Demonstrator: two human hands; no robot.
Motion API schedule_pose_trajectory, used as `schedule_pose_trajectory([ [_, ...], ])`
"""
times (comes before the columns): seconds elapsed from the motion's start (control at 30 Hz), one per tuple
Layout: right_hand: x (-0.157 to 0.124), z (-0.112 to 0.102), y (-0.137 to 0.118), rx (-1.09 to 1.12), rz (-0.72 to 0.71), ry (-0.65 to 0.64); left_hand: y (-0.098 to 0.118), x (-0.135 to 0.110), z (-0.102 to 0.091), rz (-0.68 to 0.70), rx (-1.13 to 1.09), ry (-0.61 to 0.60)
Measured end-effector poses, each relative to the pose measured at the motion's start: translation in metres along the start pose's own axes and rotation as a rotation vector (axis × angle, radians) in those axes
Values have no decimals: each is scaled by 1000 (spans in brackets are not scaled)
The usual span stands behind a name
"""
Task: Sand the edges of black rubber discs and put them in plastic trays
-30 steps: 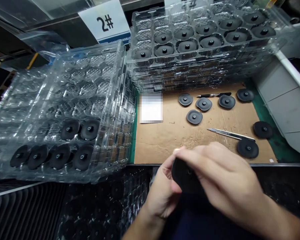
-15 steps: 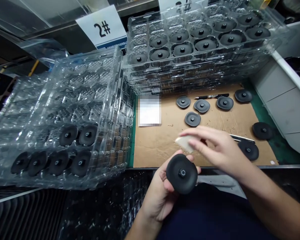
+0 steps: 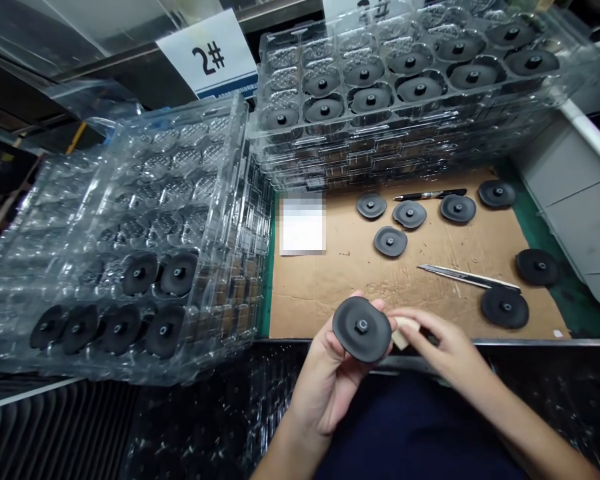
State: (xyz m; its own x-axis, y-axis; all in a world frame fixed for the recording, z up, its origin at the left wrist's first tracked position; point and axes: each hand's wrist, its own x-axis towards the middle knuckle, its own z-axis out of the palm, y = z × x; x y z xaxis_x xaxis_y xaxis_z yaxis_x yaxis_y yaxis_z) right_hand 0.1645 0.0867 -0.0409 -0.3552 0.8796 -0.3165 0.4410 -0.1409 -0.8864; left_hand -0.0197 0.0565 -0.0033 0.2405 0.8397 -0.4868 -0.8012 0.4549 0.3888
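Note:
My left hand (image 3: 327, 380) grips a black round disc (image 3: 361, 329) with a small hub in its middle, held face up at the near edge of the cardboard sheet (image 3: 330, 283). My right hand (image 3: 443, 347) is closed on a small pale block (image 3: 401, 331) that touches the disc's right rim. Several more black discs (image 3: 390, 241) lie loose on the cardboard. A slim utility knife (image 3: 467, 277) lies to the right, beside another disc (image 3: 505, 307).
A stack of clear blister trays (image 3: 130, 220) on the left holds several discs in its near rows. A second tray stack (image 3: 405, 100) stands at the back. A black pen (image 3: 429, 195), a white card (image 3: 303, 224) and a "2#" sign (image 3: 210, 57) are also in view.
My right hand lifted off the disc, rose over the cardboard with the pale block, then came down to the disc's right edge. The left hand turned the disc face up and raised it slightly.

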Motion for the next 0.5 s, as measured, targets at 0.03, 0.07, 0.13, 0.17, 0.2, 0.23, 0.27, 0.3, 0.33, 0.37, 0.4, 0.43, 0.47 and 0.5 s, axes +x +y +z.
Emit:
schedule_pose_trajectory([
  [0.03, 3, -6, -11, 11, -10, 73, -1, 1, 0, 10, -1, 10],
  [0.07, 6, -11, -24, 21, -39, 137, -2, 2, 0, 22, 3, 20],
  [0.13, 10, -14, -51, 26, -174, 199, -5, 2, -1, 62, 26, 53],
  [0.17, 10, -12, -63, 15, -277, 201, -5, 2, -3, 79, 43, 78],
  [0.2, 10, -7, -72, -4, -387, 188, -6, 2, -4, 89, 62, 108],
  [0.23, 9, -2, -79, -28, -481, 151, -6, 0, -6, 94, 82, 137],
  [0.27, 9, 4, -84, -51, -548, 93, -6, -1, -8, 97, 100, 162],
  [0.3, 9, 8, -87, -69, -583, 22, -5, -2, -10, 102, 116, 181],
  [0.33, 10, 11, -88, -82, -590, -54, -5, -3, -10, 116, 129, 193],
  [0.37, 12, 13, -89, -90, -582, -115, -6, -4, -10, 138, 142, 202],
  [0.4, 14, 14, -89, -98, -575, -135, -6, -5, -9, 158, 155, 205],
  [0.43, 16, 13, -89, -107, -584, -95, -7, -5, -6, 172, 165, 204],
  [0.47, 17, 13, -89, -118, -608, -25, -7, -4, -3, 176, 172, 200],
  [0.5, 17, 11, -89, -127, -643, 41, -6, -4, 0, 174, 174, 191],
])
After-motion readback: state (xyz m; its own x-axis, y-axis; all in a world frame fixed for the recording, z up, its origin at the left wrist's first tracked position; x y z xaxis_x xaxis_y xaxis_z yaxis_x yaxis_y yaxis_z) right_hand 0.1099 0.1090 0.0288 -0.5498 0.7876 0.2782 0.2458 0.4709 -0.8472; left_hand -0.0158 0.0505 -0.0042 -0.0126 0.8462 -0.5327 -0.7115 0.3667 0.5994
